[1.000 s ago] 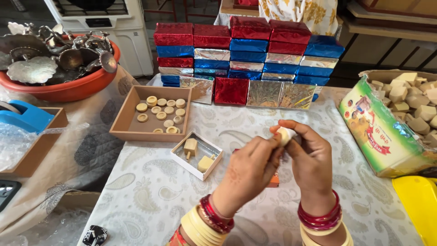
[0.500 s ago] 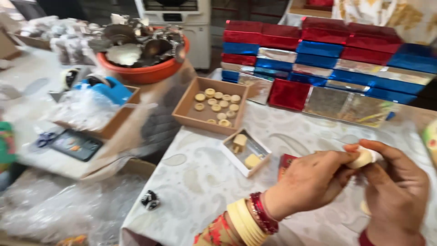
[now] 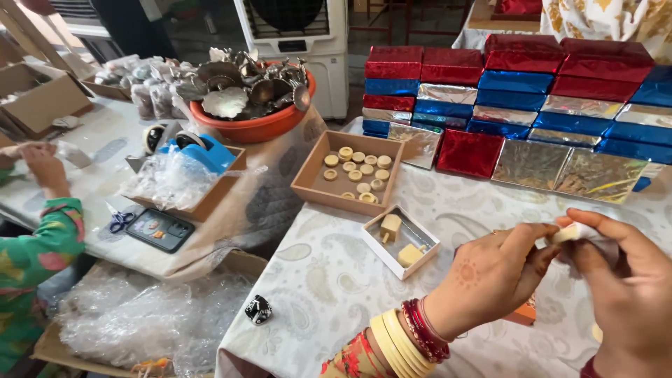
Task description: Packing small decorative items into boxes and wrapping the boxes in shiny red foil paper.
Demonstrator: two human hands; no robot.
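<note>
While both hands work above the paisley-clothed surface (image 3: 336, 266), left hand (image 3: 490, 280) and right hand (image 3: 623, 280) each pinch the small cream round piece (image 3: 564, 233) between fingertips, near the white tray (image 3: 400, 241) of similar blocks.

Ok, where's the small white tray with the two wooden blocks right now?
In the head view the small white tray sits on the patterned tablecloth, just left of the left hand and below the brown box of round discs.
</note>
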